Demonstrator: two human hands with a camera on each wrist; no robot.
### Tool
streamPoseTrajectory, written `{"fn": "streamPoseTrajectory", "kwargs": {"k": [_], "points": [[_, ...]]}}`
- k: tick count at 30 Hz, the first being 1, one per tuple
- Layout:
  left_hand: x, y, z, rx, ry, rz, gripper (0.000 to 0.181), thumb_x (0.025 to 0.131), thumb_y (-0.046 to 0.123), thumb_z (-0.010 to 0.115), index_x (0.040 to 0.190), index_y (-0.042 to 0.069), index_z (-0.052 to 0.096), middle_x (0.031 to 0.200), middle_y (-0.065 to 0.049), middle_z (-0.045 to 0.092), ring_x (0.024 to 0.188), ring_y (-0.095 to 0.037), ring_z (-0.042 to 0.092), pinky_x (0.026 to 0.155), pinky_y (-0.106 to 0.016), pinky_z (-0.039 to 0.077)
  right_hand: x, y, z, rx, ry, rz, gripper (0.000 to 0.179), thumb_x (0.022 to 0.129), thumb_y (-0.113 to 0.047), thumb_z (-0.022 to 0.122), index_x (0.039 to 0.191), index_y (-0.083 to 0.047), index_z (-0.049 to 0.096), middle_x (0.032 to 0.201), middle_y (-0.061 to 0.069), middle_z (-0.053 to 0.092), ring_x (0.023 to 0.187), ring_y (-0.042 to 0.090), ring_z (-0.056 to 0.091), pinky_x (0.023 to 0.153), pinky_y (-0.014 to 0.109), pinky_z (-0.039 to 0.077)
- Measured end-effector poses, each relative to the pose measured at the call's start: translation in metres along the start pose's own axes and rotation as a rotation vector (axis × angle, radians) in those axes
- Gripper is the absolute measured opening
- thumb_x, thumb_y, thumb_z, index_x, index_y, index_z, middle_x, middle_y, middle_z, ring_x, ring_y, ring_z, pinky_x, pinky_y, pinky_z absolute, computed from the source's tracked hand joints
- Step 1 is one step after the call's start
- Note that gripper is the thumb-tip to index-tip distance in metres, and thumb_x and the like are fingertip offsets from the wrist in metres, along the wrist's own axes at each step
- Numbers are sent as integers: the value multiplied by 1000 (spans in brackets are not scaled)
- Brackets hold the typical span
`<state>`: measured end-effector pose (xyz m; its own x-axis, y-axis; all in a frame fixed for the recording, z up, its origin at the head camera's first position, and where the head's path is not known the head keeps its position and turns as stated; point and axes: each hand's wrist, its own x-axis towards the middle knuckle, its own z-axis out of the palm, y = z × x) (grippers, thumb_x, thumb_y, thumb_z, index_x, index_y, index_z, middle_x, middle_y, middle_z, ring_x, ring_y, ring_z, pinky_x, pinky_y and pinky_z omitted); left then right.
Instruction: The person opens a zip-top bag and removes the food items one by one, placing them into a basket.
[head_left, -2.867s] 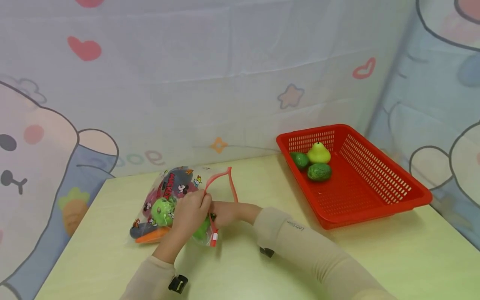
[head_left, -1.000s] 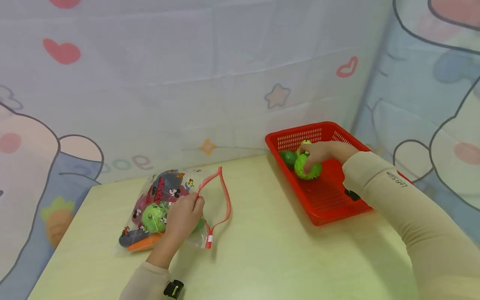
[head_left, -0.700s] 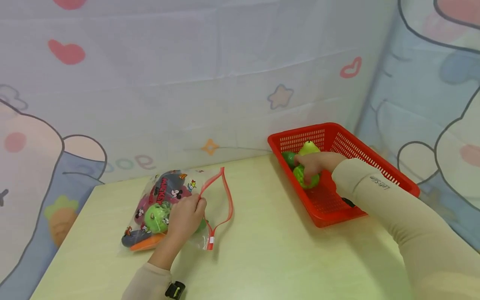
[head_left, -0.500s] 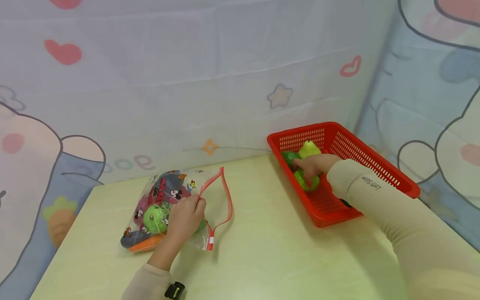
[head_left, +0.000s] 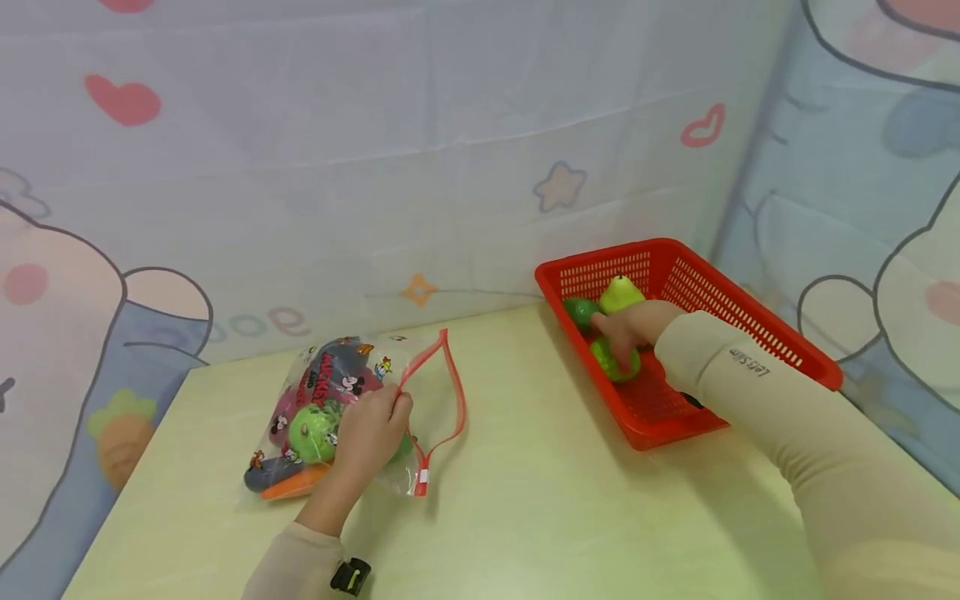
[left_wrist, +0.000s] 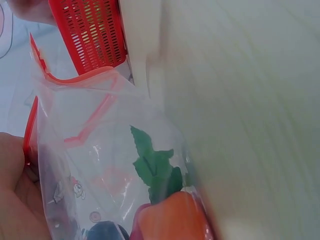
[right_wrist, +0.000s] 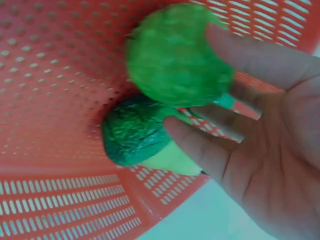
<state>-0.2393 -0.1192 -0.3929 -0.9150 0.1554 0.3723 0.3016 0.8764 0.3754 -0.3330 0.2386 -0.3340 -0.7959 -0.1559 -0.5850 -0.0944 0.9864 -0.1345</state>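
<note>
While the left hand (head_left: 372, 429) pinches the bag (head_left: 327, 387), the right hand (head_left: 636, 323), fingers spread against the round green fruit (right_wrist: 175, 55) in the basket (head_left: 652, 437), seems to be letting go and should next lift clear.

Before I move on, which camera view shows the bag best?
The head view: the bag shows nearly whole, red rim included, though the left hand covers part. The left wrist view gives only a cropped close-up; the right wrist view shows none of it.
</note>
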Motion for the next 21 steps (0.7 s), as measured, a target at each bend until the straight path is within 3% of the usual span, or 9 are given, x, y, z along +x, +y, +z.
{"fn": "streamPoseTrajectory", "kwargs": {"k": [5,9,12,18,21], "points": [[3,4,3,-18,13,24,33,89,14,45,56,12,42,50,1,37,47,-15,35,48,-28,27,-9,1,-12,2,22,-107,72,78,-15,66,139,-4,29,135,21,36,120,35,37,97,53,36],[6,5,1,-17,19,35,34,89,14,46,55,12,41,50,0,36,47,-16,34,47,-28,27,-13,0,-21,-60,176,-238,55,86,-22,57,132,3,40,133,21,45,120,35,45,98,50,37],[7,4,-3,0,17,35,34,89,14,46,55,11,41,51,0,36,48,-16,34,48,-28,28,-18,-7,-28,-95,297,-298,47,90,-26,54,129,0,46,130,18,50,119,35,47,98,50,37],[6,-2,-9,28,10,21,35,90,16,45,56,11,42,51,-1,37,48,-16,36,49,-29,28,-36,-43,-32,-160,383,-438,39,91,-22,52,125,-3,51,128,15,52,122,33,44,103,48,33],[5,-3,-10,26,2,17,35,91,16,44,56,11,42,51,0,37,48,-16,36,49,-29,29,-45,-71,-24,-187,374,-510,38,91,-25,52,125,-8,52,129,11,52,122,29,44,103,45,34]]}}
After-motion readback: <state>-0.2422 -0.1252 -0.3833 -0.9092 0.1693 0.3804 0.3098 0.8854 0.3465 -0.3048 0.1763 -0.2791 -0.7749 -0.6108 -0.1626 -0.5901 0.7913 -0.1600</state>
